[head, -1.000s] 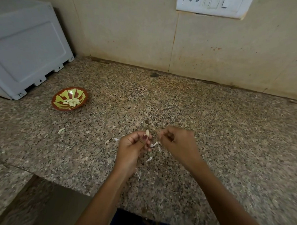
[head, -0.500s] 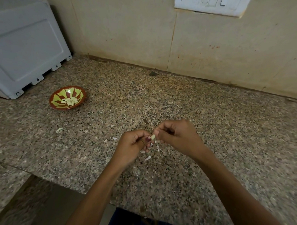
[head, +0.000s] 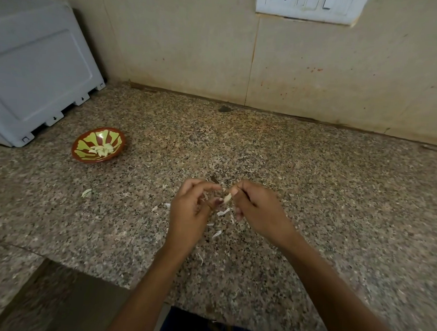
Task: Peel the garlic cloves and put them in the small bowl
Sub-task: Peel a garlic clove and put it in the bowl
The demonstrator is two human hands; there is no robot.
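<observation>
Speckled granite counter (head: 299, 194), meeting the wall at its back edge. Grey appliance (head: 33, 74) at the back left corner. Small bowl (head: 77, 152) just in front of it, with peeled cloves (head: 101, 149) inside. Left hand (head: 193, 211) and right hand (head: 258, 209) over the counter's middle, both pinching one garlic clove (head: 227, 197) between fingertips. Peel scraps (head: 223, 212) scattered on the counter beneath.
</observation>
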